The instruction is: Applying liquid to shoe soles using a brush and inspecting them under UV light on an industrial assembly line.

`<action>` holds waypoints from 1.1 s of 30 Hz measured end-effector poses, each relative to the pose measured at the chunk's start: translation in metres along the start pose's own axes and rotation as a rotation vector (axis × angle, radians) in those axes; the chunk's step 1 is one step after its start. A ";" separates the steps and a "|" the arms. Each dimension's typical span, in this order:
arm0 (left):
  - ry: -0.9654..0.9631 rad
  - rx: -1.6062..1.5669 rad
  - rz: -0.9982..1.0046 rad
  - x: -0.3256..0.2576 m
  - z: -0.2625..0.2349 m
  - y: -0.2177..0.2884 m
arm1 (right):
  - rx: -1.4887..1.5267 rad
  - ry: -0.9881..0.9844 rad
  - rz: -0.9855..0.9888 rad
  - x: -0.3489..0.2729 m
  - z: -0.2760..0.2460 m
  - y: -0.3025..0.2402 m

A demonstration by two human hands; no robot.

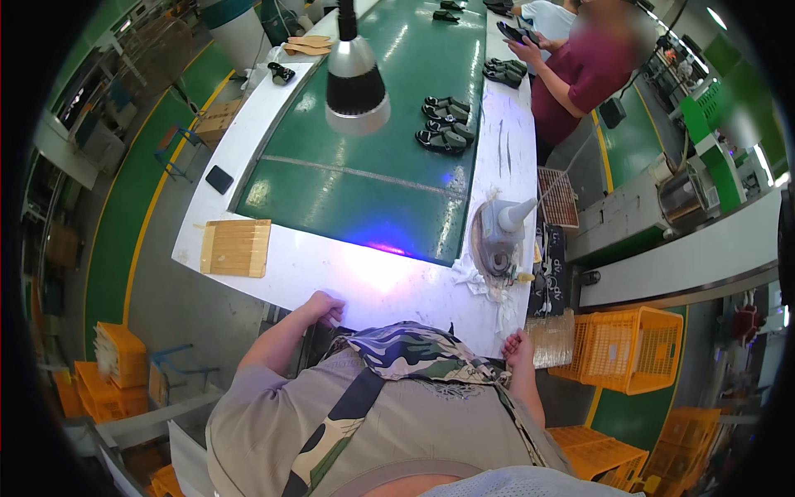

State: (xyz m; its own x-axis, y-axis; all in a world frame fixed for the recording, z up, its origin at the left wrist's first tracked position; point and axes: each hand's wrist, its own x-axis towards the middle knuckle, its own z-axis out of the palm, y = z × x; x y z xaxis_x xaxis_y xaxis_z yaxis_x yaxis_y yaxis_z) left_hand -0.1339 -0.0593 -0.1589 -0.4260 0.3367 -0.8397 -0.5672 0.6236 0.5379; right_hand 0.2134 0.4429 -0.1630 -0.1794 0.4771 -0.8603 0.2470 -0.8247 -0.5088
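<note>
My left hand (326, 307) rests at the near edge of the white table (331, 277), its fingers curled in a loose fist with nothing seen in them. By the table's right corner is my right hand (517, 348), also closed, below some crumpled white tissue (503, 311). A white squeeze bottle (507, 219) with a pointed nozzle stands beyond it, next to a brownish round dish (490, 248). A tan corrugated cardboard piece (236, 248) lies at the table's left corner. Several black strapped shoes (443, 139) sit on the green conveyor belt (348, 178), away from both hands.
A lamp (356, 91) hangs over the belt. A phone (219, 179) lies on the left rim. At the far right a person in a maroon shirt (580, 74) holds a dark shoe (515, 33). Yellow crates (633, 348) stand on the floor to my right and left.
</note>
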 end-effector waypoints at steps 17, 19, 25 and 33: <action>-0.022 0.008 -0.037 -0.001 0.001 0.011 | 0.029 -0.005 0.016 0.003 -0.004 0.000; -0.012 0.005 -0.041 -0.001 0.001 0.008 | 0.020 -0.006 0.022 0.001 0.002 -0.004; -0.008 0.018 -0.003 0.003 -0.001 0.007 | 0.016 -0.009 -0.022 0.023 -0.009 0.006; 0.069 -0.084 -0.010 0.004 -0.003 -0.012 | -0.081 -0.135 -0.073 0.021 -0.014 0.004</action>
State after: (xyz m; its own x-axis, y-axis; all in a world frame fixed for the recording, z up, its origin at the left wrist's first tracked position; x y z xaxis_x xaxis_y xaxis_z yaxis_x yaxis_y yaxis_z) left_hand -0.1307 -0.0670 -0.1686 -0.4659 0.2798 -0.8395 -0.6275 0.5644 0.5364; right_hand 0.2243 0.4536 -0.1837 -0.3247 0.4849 -0.8121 0.3038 -0.7597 -0.5750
